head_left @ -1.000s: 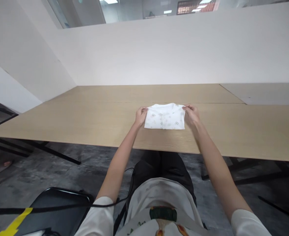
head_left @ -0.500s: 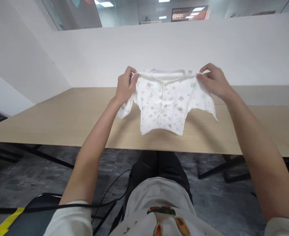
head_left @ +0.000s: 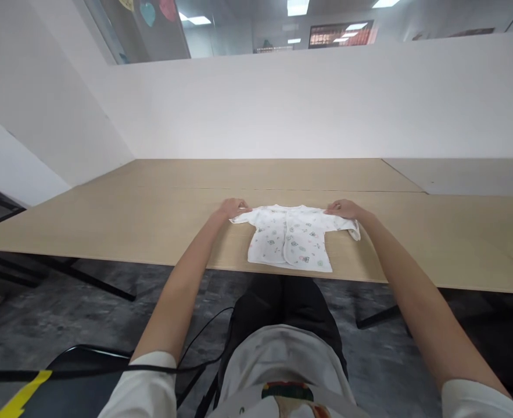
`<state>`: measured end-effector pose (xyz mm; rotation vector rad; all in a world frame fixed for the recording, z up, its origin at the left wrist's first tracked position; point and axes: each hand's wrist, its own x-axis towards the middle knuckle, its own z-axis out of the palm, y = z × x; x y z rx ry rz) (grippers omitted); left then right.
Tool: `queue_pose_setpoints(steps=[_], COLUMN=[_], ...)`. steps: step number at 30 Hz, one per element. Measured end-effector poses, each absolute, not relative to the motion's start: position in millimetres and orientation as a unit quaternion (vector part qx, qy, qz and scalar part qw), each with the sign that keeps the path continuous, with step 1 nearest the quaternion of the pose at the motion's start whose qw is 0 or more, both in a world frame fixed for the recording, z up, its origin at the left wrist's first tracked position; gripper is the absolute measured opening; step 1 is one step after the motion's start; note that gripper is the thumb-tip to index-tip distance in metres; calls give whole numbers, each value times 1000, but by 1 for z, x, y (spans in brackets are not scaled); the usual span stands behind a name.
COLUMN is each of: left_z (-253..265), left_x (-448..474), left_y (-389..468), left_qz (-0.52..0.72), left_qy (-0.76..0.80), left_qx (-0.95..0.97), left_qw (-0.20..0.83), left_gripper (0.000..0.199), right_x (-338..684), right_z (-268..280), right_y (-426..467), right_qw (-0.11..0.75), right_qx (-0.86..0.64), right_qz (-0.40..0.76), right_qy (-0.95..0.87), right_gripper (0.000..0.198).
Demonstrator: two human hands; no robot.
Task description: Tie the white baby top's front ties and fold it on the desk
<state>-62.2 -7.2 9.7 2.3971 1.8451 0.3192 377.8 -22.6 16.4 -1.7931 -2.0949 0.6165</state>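
A small white baby shirt (head_left: pixel 291 238) with a scattered print lies spread on the wooden table (head_left: pixel 160 215), its collar toward the wall and its hem near the front edge. My left hand (head_left: pixel 235 208) is closed on the upper edge of the sleeve at the left. At the other shoulder, my right hand (head_left: pixel 342 209) pinches the top of the right sleeve, whose cuff end is bent and folded downward. The fingertips of both hands are partly hidden from above.
A white wall (head_left: pixel 256 110) rises behind the table, with a window above it. At the right back is a grey panel (head_left: pixel 469 174). A dark chair (head_left: pixel 77 377) stands at lower left, crossed by a black cable (head_left: pixel 186 367) with yellow tape.
Both hands have come down and nearer with the baby shirt. It hung in the air above the table before and now lies flat on it.
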Motion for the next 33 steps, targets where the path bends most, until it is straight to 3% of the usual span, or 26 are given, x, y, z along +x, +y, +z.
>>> queue_pose_setpoints(steps=[7, 13, 20, 25, 29, 33], left_z=[6, -9, -16, -12, -5, -6], left_x=[-118, -128, -122, -120, -82, 7], left_y=[-9, -13, -17, -17, -12, -9], left_qz=[117, 197, 197, 208, 282, 281], left_qy=[649, 679, 707, 737, 672, 592], left_qx=[748, 700, 672, 641, 685, 753], left_qw=[77, 105, 102, 56, -9, 58], left_gripper=[34, 25, 23, 16, 18, 22], right_x=[428, 444, 430, 448, 431, 345], right_z=[36, 36, 27, 27, 30, 27], right_y=[-30, -19, -17, -20, -20, -23], right_qw=[53, 65, -31, -37, -20, 72], right_qx=[-593, -667, -758, -776, -786, -712], right_qz=[302, 133, 2, -29, -30, 4], right_qy=[-744, -730, -652, -630, -617, -699], right_gripper=[43, 30, 31, 26, 20, 23])
